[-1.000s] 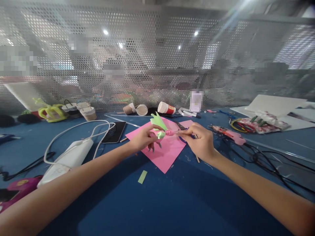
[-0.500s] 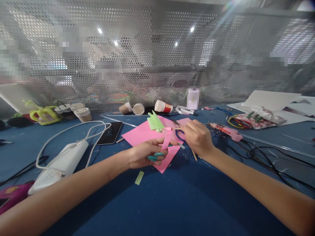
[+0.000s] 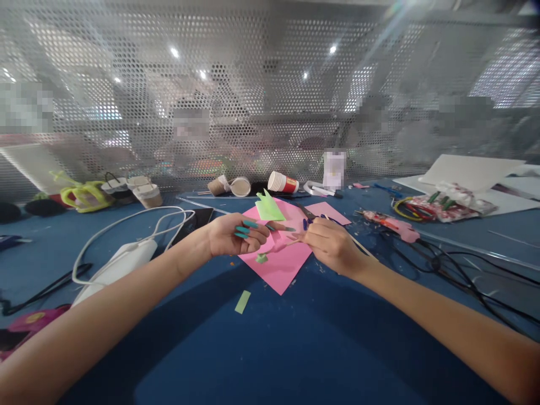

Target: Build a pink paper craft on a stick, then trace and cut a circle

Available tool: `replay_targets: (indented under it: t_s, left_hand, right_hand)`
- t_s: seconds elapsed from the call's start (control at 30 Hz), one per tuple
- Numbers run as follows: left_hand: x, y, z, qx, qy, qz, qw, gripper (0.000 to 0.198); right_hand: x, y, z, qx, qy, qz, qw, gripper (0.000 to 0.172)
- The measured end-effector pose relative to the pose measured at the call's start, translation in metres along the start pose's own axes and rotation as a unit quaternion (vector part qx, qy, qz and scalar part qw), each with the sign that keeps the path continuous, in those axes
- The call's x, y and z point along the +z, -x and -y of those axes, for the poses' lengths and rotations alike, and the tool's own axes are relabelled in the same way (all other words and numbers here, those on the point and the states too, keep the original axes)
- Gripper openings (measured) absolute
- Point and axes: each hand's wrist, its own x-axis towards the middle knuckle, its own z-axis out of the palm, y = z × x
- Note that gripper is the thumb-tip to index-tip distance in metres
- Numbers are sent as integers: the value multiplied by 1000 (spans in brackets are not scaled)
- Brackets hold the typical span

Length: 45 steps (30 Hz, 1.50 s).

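Observation:
My left hand [image 3: 236,233] is curled over the pink paper sheet [image 3: 283,269], its thumb and forefinger pinched on a pink paper strip [image 3: 275,246]. The strip runs to the tip of a thin wooden stick [image 3: 358,243], which my right hand [image 3: 331,244] grips in closed fingers. A jagged green paper piece [image 3: 268,209] lies at the sheet's far edge. A small green scrap [image 3: 261,258] rests on the sheet below my left hand. Scissors [image 3: 307,215] lie just beyond my right hand, partly hidden.
A green strip [image 3: 243,302] lies on the blue table [image 3: 295,349]. At left are a phone [image 3: 198,219] and a white charger with cable [image 3: 120,263]. Tipped paper cups [image 3: 282,183] lie by the perforated screen [image 3: 270,101]. A pink glue gun [image 3: 394,226] and black cables [image 3: 447,267] lie at right.
My left hand moved up and left onto the pink sheet, still pinching the strip. My right hand dropped slightly with the stick. A small green scrap now lies on the sheet.

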Motion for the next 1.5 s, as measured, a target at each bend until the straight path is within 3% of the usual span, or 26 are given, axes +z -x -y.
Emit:
replay_targets:
  t_s: [0.23,0.4,0.53,0.73,0.97,1.1,1.4,1.5]
  left_hand:
    - [-18,-15,11,-68,86,-12,994,37]
    - [-17,-16,10,-59,114,-28,991,41]
    - [-20,-17,10,-69,108,-41,991,41]
    - [-30,-24,13,-66,16,-56,996,28]
    - [-37,-27,20,-28,-132,8,991,43]
    - [-34,-24,19,-8,-224,9,975,45]
    - [-21,-17,21,63,-253,76,962,47]
    - [-17,-22,31,123,-278,47,952,56]
  right_hand:
    - [10,10,-8,16,-39,-4,999,31]
    - [15,15,-12,33,-70,-11,997,27]
    - [17,17,-12,8,-92,-11,996,23]
    - [19,18,-11,14,-117,-8,993,22]
    - [20,19,-13,35,-135,1,990,23]
    - [20,18,-12,70,-162,-14,984,19]
    - [19,17,-14,184,-169,-36,968,17]
    - [18,15,-11,216,-167,-42,961,12]
